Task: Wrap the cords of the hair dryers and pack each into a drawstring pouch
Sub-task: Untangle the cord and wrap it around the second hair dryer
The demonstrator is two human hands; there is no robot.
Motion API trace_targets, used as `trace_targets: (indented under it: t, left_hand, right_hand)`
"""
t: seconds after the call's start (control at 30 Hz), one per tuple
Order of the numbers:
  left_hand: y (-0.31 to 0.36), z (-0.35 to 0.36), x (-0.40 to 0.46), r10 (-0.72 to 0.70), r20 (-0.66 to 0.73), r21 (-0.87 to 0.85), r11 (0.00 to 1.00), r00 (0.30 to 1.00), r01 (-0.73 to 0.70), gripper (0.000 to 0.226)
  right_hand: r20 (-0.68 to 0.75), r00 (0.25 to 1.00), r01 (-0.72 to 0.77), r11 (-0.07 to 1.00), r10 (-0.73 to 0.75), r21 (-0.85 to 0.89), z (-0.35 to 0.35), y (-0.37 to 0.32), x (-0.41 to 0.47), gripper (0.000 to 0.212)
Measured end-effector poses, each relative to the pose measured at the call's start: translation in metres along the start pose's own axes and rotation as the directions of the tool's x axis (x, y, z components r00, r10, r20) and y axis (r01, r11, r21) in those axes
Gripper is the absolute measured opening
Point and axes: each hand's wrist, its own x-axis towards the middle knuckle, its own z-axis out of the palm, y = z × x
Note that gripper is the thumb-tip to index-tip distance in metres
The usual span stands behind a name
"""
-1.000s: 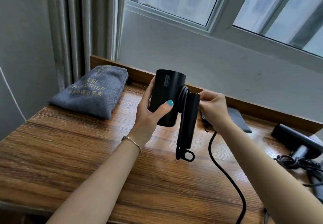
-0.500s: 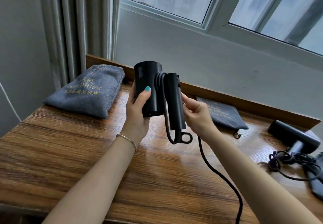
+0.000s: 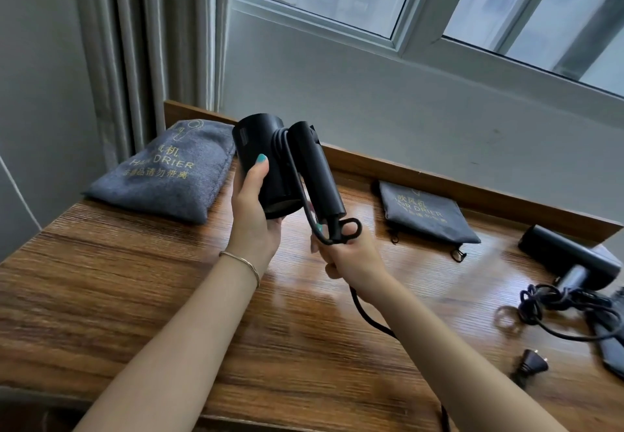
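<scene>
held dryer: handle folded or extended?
Folded. The handle lies alongside the barrel of the hair dryer, with cord turns between them; the left hand grips the barrel.

Likely a hotel or guest room. A narrow wood-grain desk with a raised back lip (image 3: 422, 175) is set against a plain grey wall under an aluminium-framed sliding window (image 3: 398, 36). Grey pleated curtains (image 3: 135, 53) are hung at the desk's far left corner. Two grey fabric pouches printed "HAIR DRIER" in gold, one stuffed (image 3: 169, 171) and one flat (image 3: 425, 212), are laid along the desk's back edge.
</scene>
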Motion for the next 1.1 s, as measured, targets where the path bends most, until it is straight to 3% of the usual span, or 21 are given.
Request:
trace_targets:
  t: [0.07,0.2,0.3,0.5,0.6,0.7,0.83,1.03,1.1]
  left_hand:
    - [0.0,-0.002,0.004,0.028,-0.028,-0.004,1.0,0.999,-0.029,0.064]
    - [0.001,-0.005,0.009,0.119,-0.111,0.059,0.992,0.987,-0.113,0.058]
    - [-0.001,-0.005,0.008,0.214,-0.172,0.169,0.968,0.962,-0.185,0.062]
    - [-0.007,-0.004,0.003,0.406,-0.174,0.439,0.847,0.897,-0.299,0.078]
    - [-0.007,-0.008,0.008,0.465,-0.145,0.512,0.79,0.873,-0.336,0.082]
    - [-0.009,-0.012,0.009,0.458,-0.069,0.59,0.735,0.886,-0.334,0.084]
    - [-0.016,-0.01,0.004,0.425,0.065,0.674,0.649,0.903,-0.353,0.089]
    - [-0.019,-0.001,-0.007,0.303,0.232,0.654,0.655,0.924,-0.379,0.088]
    - [-0.016,0.002,-0.01,0.244,0.282,0.631,0.682,0.928,-0.371,0.088]
  right_hand:
    - [0.083,0.996,-0.021,1.0,0.02,0.012,0.005,0.006,-0.007,0.016]
    - [0.171,0.985,-0.019,0.998,0.009,0.057,0.01,0.01,-0.026,0.035]
    - [0.159,0.986,0.044,0.999,-0.044,0.007,0.007,0.007,-0.034,0.032]
    - [0.189,0.974,0.166,0.957,-0.122,-0.236,-0.012,-0.002,-0.043,0.015]
    - [0.236,0.956,0.262,0.865,-0.173,-0.428,-0.027,-0.01,-0.046,0.025]
    - [0.158,0.932,0.353,0.715,-0.327,-0.603,-0.043,-0.025,-0.044,0.034]
    - [0.072,0.86,0.418,0.617,-0.505,-0.666,-0.055,-0.059,-0.026,0.034]
    - [-0.1,0.827,0.388,0.691,-0.553,-0.609,-0.071,-0.098,0.025,0.004]
    - [-0.173,0.832,0.342,0.734,-0.526,-0.587,-0.077,-0.102,0.04,0.015]
